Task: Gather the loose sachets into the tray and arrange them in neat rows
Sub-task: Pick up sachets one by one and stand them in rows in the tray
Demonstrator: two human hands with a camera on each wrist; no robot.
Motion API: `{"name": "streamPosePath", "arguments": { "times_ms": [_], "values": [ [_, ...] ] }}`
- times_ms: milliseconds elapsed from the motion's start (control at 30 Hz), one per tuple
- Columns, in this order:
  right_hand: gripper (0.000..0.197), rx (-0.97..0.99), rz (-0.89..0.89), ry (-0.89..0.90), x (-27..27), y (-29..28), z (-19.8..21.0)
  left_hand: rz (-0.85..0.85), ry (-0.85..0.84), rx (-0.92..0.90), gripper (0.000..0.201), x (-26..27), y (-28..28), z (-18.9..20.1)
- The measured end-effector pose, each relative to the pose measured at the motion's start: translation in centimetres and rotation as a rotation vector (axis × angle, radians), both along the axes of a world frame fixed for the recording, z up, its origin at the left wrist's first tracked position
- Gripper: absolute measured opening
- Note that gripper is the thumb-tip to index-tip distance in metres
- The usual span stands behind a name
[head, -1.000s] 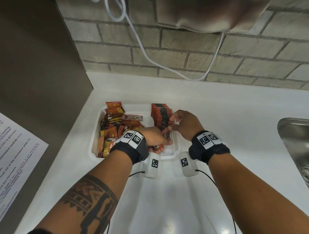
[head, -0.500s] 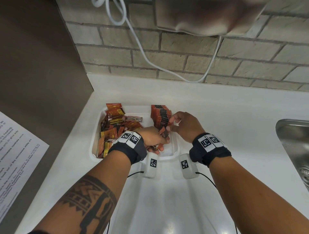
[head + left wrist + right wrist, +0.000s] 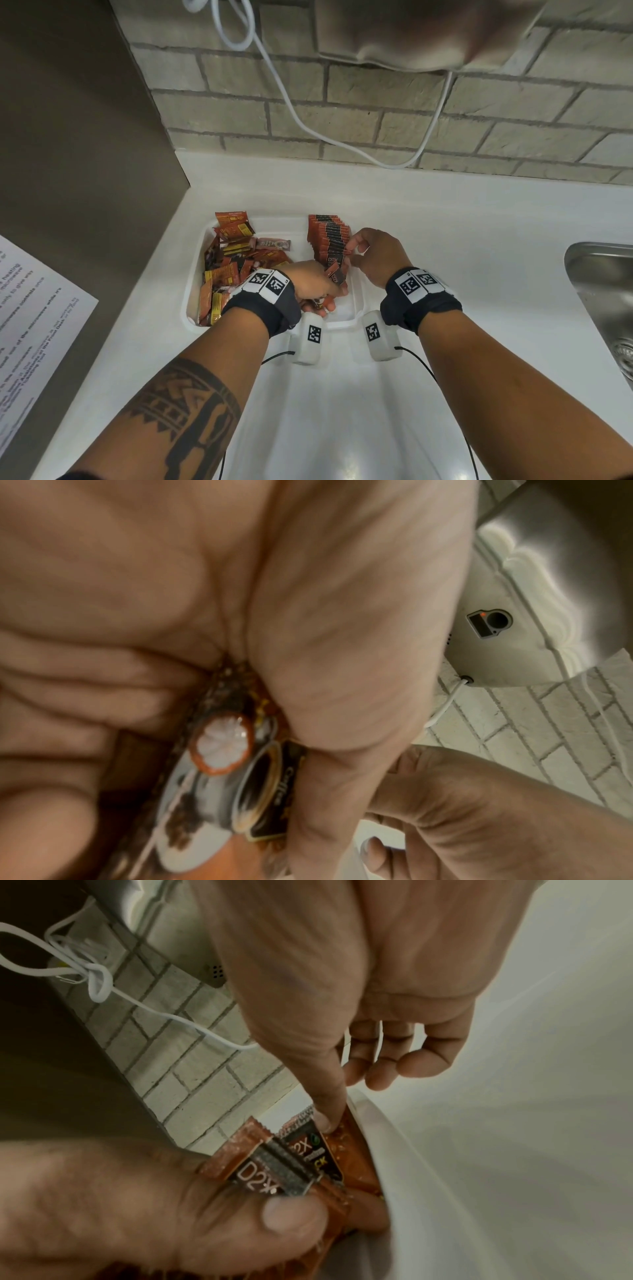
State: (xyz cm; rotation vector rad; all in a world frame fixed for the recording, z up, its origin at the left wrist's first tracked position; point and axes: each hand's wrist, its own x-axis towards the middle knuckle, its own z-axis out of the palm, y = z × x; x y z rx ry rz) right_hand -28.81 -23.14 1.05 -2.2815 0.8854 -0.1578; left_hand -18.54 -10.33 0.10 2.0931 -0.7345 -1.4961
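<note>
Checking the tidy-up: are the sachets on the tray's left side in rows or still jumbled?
Jumbled: the left sachets lie criss-crossed in the tray.

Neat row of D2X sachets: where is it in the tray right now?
In the head view the neat row of D2X sachets stands along the tray's right side, beside the right hand, across from the jumbled pile on the left.

Head view: even overhead light, sharp in the middle. Soft glare patch on the white surface (image 3: 329,455) near the bottom edge, faint shadows under the forearms. Brick wall (image 3: 376,113) lines bow at the edges from the wide lens; blurred object along the top. Left wrist view: dim, warm cast, left hand (image 3: 212,593) fills the picture and is out of focus. Right wrist view: dim, greyish, right hand (image 3: 359,969) soft, sachets (image 3: 294,1161) reasonably sharp.
</note>
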Motion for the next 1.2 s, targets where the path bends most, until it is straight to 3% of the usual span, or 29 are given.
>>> {"name": "streamPosePath", "arguments": {
  "times_ms": [567, 767, 933, 1100, 1200],
  "values": [
    [0.023, 0.014, 0.018, -0.033, -1.0, -0.3, -0.2, 0.015, 0.029, -0.009, 0.035, 0.2, 0.4, 0.3],
    [0.021, 0.007, 0.012, -0.068, -1.6, 0.1, 0.1, 0.082, 0.137, -0.056, 0.016, -0.1, 0.9, 0.8],
    [0.016, 0.001, 0.004, -0.078, -1.9, 0.4, 0.5, 0.106, 0.152, -0.067, 0.013, -0.4, 1.2, 1.3],
    [0.015, 0.116, 0.027, -0.149, -2.3, 0.9, 1.7, 0.229, 0.369, -0.268, 0.026, -0.1, 2.2, 1.6],
    [0.02, 0.24, 0.088, -0.139, -2.2, 1.4, 2.6, 0.2, 0.343, -0.379, 0.037, 0.3, 2.6, 1.7]
  ]
}}
